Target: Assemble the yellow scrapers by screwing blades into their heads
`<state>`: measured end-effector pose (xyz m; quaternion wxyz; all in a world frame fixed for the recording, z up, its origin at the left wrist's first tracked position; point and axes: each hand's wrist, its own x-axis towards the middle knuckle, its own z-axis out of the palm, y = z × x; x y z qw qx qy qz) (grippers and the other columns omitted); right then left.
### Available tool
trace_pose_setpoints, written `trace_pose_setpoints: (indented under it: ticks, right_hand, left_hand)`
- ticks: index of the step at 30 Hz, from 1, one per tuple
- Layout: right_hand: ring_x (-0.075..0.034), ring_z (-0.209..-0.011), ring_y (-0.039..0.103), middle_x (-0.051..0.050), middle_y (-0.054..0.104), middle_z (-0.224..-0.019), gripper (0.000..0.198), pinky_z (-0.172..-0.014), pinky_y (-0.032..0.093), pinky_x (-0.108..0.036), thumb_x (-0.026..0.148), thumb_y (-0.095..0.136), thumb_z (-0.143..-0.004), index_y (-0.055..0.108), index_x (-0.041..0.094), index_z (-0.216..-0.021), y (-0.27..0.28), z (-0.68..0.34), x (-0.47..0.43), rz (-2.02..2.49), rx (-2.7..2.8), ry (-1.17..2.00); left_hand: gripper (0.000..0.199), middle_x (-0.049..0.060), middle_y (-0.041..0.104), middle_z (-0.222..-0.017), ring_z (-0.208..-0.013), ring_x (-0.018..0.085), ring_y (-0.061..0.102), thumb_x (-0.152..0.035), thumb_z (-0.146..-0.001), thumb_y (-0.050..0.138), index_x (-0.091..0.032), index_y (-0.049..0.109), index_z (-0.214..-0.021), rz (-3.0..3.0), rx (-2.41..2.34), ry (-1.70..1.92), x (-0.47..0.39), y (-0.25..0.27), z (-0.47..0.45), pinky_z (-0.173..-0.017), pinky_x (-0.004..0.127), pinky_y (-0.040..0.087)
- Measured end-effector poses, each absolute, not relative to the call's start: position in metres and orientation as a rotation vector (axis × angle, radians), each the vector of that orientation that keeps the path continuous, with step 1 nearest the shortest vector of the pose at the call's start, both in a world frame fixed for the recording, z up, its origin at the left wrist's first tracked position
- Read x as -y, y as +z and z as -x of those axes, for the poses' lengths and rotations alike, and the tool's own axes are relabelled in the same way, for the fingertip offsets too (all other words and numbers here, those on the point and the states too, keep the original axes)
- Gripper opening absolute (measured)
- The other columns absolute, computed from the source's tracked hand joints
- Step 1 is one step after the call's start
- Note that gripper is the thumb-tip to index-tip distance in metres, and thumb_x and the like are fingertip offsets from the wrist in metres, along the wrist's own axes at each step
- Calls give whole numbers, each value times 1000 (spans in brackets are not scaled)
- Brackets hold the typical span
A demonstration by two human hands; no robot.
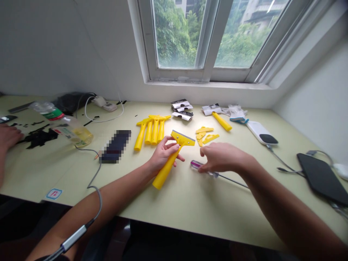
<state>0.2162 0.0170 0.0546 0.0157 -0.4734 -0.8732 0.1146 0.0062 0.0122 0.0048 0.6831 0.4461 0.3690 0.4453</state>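
My left hand [163, 156] is closed around the neck of a yellow scraper [166, 169]. Its wide head, with a metal blade strip along the top and two screws, points away from me, and the handle slants down toward the table's front. Just right of it, my right hand [224, 157] is at a screwdriver [196, 165] with a clear and purple handle. The thumb lies against that handle, the index finger is curled above it, and the other fingers are hidden. The screwdriver's shaft runs right, under my forearm. Yellow flat plates [210, 138] lie beyond my right hand.
Several yellow scraper handles [154, 132] lie left of centre. Behind are black-and-white packets [182, 108], another yellow handle [221, 121] and a glove [235, 112]. Phones, cables and a white power bank [261, 132] sit right. A tilted bottle [73, 127] and another person's hand [11, 136] are left.
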Motion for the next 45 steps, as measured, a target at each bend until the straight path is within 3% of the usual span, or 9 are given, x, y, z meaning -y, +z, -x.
trace_pose_setpoints:
  ticks: [3, 6, 12, 17, 28, 32, 38, 41, 45]
  right_hand:
    - [-10, -34, 35, 5, 36, -38, 46, -41, 25, -28, 26, 87, -42, 41, 23, -41, 38, -214, -11, 1504, 2820, 446]
    - [-8, -31, 29, 5, 36, -38, 44, -36, 22, -28, 20, 82, -50, 39, 23, -43, 42, -210, -9, 1374, 2815, 518]
    - [-14, -49, 55, -2, 60, -61, 21, -46, 41, -30, 40, 58, -87, 54, 24, -74, 123, -244, 8, 1207, 2560, 822]
    - [-23, -73, 69, -11, 69, -88, 42, -51, 46, -32, 64, 55, -82, 55, 23, -94, 140, -263, 10, 1095, 1990, 1043]
    - [-17, -67, 63, -4, 64, -81, 27, -55, 53, -29, 37, 70, -79, 50, 20, -83, 115, -243, -15, 933, 2214, 1267]
    - [-15, -65, 59, -1, 61, -73, 25, -54, 47, -25, 42, 65, -82, 57, 19, -77, 112, -246, -22, 1132, 2624, 1147]
    - [-15, -55, 60, -4, 64, -66, 48, -48, 45, -25, 57, 46, -90, 72, 18, -82, 102, -252, -33, 1491, 2603, 1149]
    - [-14, -59, 62, -5, 68, -70, 46, -53, 47, -25, 55, 47, -91, 72, 16, -84, 109, -259, -30, 1325, 2469, 1164]
    - [-13, -58, 53, -3, 59, -64, 47, -54, 41, -26, 55, 49, -91, 65, 17, -70, 110, -256, -23, 1031, 2275, 839]
  left_hand:
    - [46, 4, 62, -99, -60, 19, 70, -41, -74, 73, -22, 43, -103, -995, -847, 1010, -13, 4, -6, -36, 20, 48]
    - [45, 3, 61, -96, -60, 19, 70, -40, -75, 72, -22, 43, -104, -1002, -850, 1012, -13, 4, -6, -37, 20, 48]
    - [43, 4, 62, -98, -62, 19, 70, -40, -77, 70, -22, 43, -105, -1034, -825, 996, -13, 4, -4, -37, 20, 48]
    - [44, 6, 62, -104, -61, 19, 70, -41, -76, 71, -22, 43, -105, -1030, -818, 982, -13, 2, -4, -37, 21, 49]
    - [45, 5, 63, -103, -61, 19, 70, -42, -76, 70, -22, 44, -107, -1048, -842, 1012, -15, 2, -4, -37, 21, 49]
    - [45, 6, 63, -104, -61, 18, 70, -42, -76, 71, -22, 44, -107, -1039, -824, 1004, -14, 2, -4, -38, 21, 49]
    - [42, 8, 60, -110, -60, 18, 70, -41, -79, 69, -22, 43, -106, -1055, -791, 994, -12, 2, -4, -37, 21, 49]
    - [41, 9, 59, -114, -60, 18, 70, -41, -79, 68, -22, 43, -106, -1065, -769, 981, -11, 2, -5, -37, 21, 49]
    - [39, 10, 58, -118, -61, 17, 70, -40, -80, 68, -22, 43, -105, -1069, -755, 959, -8, 2, -5, -38, 21, 49]
